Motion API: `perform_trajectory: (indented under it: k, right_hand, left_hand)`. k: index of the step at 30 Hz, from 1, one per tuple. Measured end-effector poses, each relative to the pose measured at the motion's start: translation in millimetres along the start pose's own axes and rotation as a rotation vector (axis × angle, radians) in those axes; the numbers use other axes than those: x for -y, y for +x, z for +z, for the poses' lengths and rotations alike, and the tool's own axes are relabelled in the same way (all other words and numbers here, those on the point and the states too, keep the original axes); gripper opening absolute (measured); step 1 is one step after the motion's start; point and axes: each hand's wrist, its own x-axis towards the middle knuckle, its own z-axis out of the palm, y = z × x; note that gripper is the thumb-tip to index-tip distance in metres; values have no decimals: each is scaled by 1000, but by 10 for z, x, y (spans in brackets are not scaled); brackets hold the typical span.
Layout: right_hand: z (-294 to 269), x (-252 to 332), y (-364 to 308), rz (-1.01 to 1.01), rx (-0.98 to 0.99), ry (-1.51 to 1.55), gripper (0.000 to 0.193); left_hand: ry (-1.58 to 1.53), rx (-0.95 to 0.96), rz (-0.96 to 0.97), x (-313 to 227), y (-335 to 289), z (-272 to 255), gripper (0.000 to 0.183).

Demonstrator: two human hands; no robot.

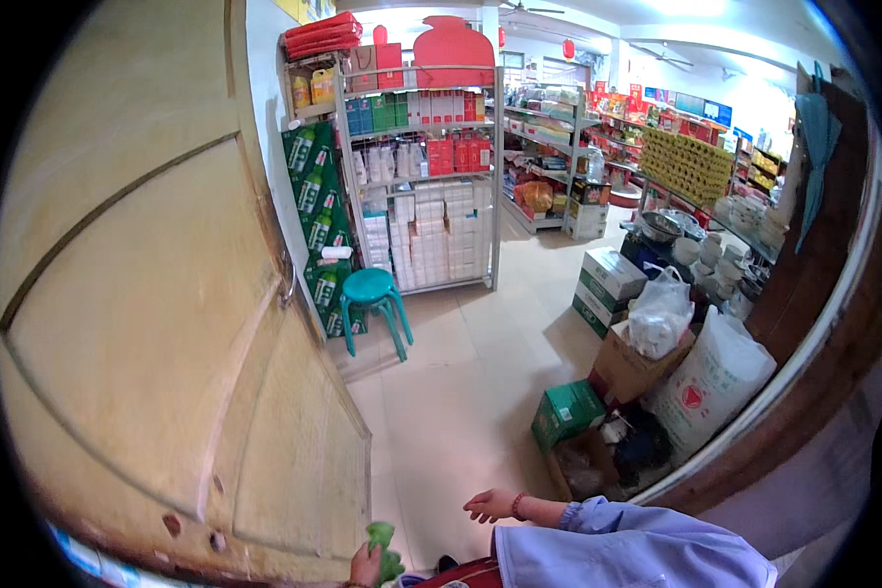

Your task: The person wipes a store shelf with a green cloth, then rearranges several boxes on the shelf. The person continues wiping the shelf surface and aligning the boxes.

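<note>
At the lower edge, my left hand [366,565] is closed around a soft-looking, lumpy green thing [387,551]; its exact kind is too unclear to name. Part of that hand is cut off by the picture's edge. My right hand [490,505], with a red bracelet at the wrist and a lilac sleeve above, hangs over the tiled floor. Its fingers are loosely apart and nothing shows in them. The bottom edge of a pale wooden door [157,323] is close to my left hand.
A turquoise stool [370,286] stands before a metal shelf [497,196] stacked with packs. Along the right lie a green box [568,412], cardboard boxes, a white sack [710,387] and bowls. A wooden door frame [804,367] borders that side. More shop shelves stand farther back.
</note>
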Motion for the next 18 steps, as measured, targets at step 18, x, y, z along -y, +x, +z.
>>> perform_trajectory:
  k: [18]
  right_hand:
    - [-1956,1144,976,-152,-96,568,29]
  left_hand:
    - [-65,474,338,-3576,2634,107,40]
